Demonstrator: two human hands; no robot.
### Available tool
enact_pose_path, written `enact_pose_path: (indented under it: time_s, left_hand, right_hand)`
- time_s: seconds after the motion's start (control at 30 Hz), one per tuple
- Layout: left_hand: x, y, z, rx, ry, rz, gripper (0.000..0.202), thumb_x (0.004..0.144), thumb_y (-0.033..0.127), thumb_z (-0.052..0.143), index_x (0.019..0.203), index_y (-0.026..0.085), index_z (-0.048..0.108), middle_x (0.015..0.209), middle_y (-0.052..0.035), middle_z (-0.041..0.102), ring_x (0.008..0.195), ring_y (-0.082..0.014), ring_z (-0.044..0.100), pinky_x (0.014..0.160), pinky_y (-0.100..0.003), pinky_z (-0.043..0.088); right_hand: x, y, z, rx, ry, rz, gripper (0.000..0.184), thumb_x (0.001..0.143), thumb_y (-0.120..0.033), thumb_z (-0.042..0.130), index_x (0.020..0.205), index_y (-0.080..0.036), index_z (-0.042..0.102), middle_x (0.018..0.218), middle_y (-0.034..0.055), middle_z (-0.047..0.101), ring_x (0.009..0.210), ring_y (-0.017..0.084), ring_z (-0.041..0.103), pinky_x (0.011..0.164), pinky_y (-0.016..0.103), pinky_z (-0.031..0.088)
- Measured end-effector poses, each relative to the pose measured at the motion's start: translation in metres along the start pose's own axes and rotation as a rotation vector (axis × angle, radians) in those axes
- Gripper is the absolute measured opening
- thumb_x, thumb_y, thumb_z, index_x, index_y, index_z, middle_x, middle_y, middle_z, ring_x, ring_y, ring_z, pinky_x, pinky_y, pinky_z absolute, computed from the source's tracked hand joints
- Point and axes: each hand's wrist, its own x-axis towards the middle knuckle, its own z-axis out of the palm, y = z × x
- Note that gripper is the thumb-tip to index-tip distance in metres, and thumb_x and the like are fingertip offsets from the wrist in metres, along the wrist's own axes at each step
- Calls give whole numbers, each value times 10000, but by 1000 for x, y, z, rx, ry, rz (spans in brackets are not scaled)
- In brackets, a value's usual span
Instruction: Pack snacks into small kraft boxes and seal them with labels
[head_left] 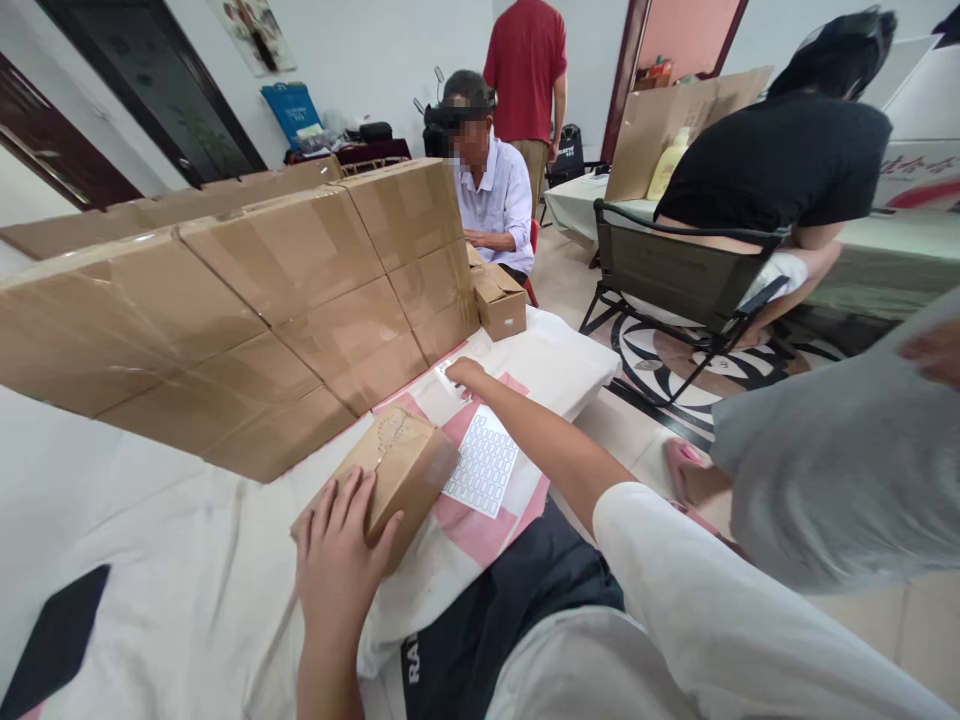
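Note:
My left hand [341, 560] lies on a brown cardboard box [401, 480], its fingers spread over the top near the left end. A thin beaded chain or bracelet [391, 437] rests on that same box. Farther off, my right hand [466, 375] reaches to the back of the table, its fingers curled by a small white item [444, 378] that I cannot make out clearly. Between the box and my right forearm lies a white sheet of small blue-outlined labels [482, 462], on top of a pink and white covering [469, 530].
A wall of stacked cardboard boxes [300, 310] lines the table's far side. A small carton [499, 302] stands at the far corner. Several people are nearby, including a seated person [499, 195] behind the boxes and someone in grey [840, 460] close on my right. A dark flat object [56, 640] lies at left.

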Motion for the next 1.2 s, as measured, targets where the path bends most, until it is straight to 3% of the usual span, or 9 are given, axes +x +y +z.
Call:
enact_pose_path:
  time_s: [0.17,0.37,0.6,0.87,1.03,1.2]
  left_hand:
    - [-2,-2,3,-9,44,11,553,995,491,452,1461,205,535,1516,-79,549,1442,-344,420,1189,-518,287]
    - [-4,-4,5,3,65,21,536,998,484,450,1456,218,532,1525,-71,540,1439,-338,429,1174,-519,307]
    - [-3,-5,8,1,64,11,527,990,486,436,1437,228,541,1515,-50,553,1443,-330,429,1182,-516,303]
    - [-1,-1,5,5,56,-19,544,981,501,402,1417,224,572,1500,-44,569,1440,-301,430,1193,-485,310]
    - [1,-14,8,31,-60,-23,576,956,523,404,1427,238,571,1542,-37,524,1469,-298,394,1193,-499,302]
    - [17,-40,11,88,-121,-148,587,940,511,429,1442,237,560,1558,-39,505,1482,-284,373,1205,-476,299]
  right_hand:
    - [-7,4,1,-22,23,-20,106,825,-218,661,872,-127,634,598,25,649,428,235,657,484,329,560]
    - [-14,13,4,-12,100,-71,132,840,-236,643,918,-131,655,704,51,707,463,209,669,517,305,556]
    - [-12,26,12,-79,254,-138,316,924,-411,586,943,-120,708,863,143,764,751,245,746,692,292,534]
    - [-13,29,12,-83,261,-137,383,922,-457,570,981,-119,741,896,144,778,829,256,750,703,288,516]
    - [-16,32,15,-114,296,-140,428,946,-483,550,1075,-120,738,1081,183,762,999,292,739,768,313,531]
    - [-21,34,20,-149,347,-148,441,965,-485,538,1110,-118,735,1184,213,728,1121,335,701,857,361,531]
